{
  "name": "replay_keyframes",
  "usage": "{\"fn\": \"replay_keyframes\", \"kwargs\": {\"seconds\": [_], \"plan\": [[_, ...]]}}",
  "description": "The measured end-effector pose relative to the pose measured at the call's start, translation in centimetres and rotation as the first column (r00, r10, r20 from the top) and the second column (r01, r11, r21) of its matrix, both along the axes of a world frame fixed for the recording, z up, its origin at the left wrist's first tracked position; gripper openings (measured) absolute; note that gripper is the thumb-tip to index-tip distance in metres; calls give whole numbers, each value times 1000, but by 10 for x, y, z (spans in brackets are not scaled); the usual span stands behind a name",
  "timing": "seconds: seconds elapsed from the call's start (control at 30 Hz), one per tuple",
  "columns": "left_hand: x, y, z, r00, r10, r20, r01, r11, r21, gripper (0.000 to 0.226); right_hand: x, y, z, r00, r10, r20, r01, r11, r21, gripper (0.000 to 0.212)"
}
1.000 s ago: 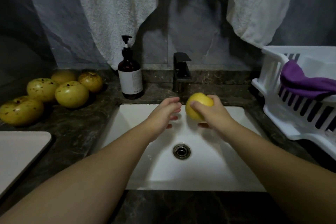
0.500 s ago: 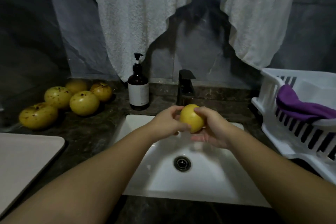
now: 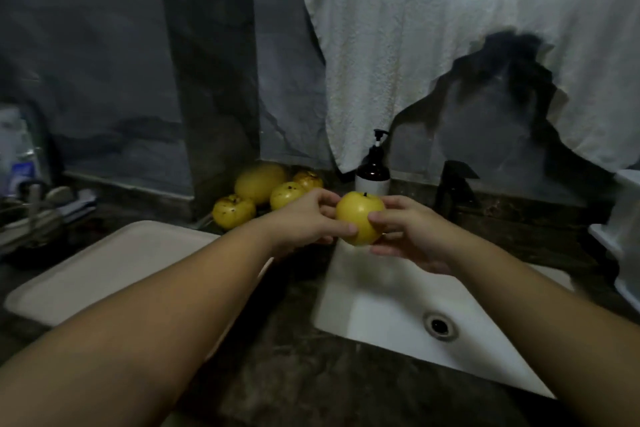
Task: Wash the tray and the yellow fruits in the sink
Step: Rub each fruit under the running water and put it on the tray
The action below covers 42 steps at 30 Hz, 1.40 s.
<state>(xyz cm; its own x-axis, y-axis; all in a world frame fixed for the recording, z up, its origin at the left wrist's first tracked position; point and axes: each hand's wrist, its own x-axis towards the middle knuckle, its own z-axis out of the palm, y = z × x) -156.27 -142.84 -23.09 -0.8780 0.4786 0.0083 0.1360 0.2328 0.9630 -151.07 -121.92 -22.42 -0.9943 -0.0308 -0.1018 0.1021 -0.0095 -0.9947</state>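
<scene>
**One yellow fruit held between both hands above the sink's left edge**

Nearest, at 6 o'clock, lies the dark mottled stone surface (image 3: pixel 298 371). At 4 o'clock the white rectangular sink (image 3: pixel 388 315) is sunk into it, its round metal drain (image 3: pixel 440 325) showing, and at 9 o'clock lies the flat cream rectangular tray (image 3: pixel 114 270), which looks unattended for now.

At centre, the left hand (image 3: pixel 304 222) and the right hand (image 3: pixel 412 236) meet around a smooth round yellow fruit (image 3: pixel 359 218), stem up. The left fingers (image 3: pixel 343 228) are curled onto its left side; the right fingers pinch its right side, with the palm cupped beneath. The fruit hangs just over the sink's far-left corner, probably so drips fall into the basin. I judge it is being passed or turned between hands, either mid-wash or on its way out.

Beyond, at 11 o'clock, four more speckled yellow fruits (image 3: pixel 233 212) cluster against the wall, seemingly waiting their turn. At 12 o'clock stands a dark brown pump soap bottle (image 3: pixel 373 170) with a white label, within reach of the basin; at 1 o'clock, the black angular faucet (image 3: pixel 455 185). No water stream is visible. A white slatted drying rack (image 3: pixel 623 218) shows at 3 o'clock. Farthest back, white terry towels (image 3: pixel 398 45) hang against the grey stone wall.
</scene>
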Motion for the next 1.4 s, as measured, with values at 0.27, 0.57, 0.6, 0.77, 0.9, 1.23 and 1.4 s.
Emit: {"fn": "replay_keyframes", "kwargs": {"seconds": [0.27,0.57,0.6,0.77,0.9,1.23,1.4], "plan": [[6,-157,11,975,218,-47,-213,973,94,53,-28,-156,3,991,34,-127,-31,999,28,50],[2,-276,-1,872,447,198,-485,840,242,46,-67,-293,-18,977,154,-148,-143,986,80,56],[2,-284,-5,871,450,195,-487,843,227,46,-70,-303,-23,976,149,-159,-134,986,99,56],[-2,-303,-16,805,539,249,-591,771,240,47,-84,-340,-41,966,150,-212,-105,972,210,51],[-7,-312,-23,766,578,283,-640,726,250,51,-96,-350,-49,953,184,-241,-112,952,286,51],[-13,-316,-39,805,523,278,-584,782,220,49,-114,-346,-72,936,254,-246,-120,882,456,70],[-14,-319,-40,798,528,290,-589,784,197,58,-111,-343,-72,939,231,-256,-92,883,461,72]]}}
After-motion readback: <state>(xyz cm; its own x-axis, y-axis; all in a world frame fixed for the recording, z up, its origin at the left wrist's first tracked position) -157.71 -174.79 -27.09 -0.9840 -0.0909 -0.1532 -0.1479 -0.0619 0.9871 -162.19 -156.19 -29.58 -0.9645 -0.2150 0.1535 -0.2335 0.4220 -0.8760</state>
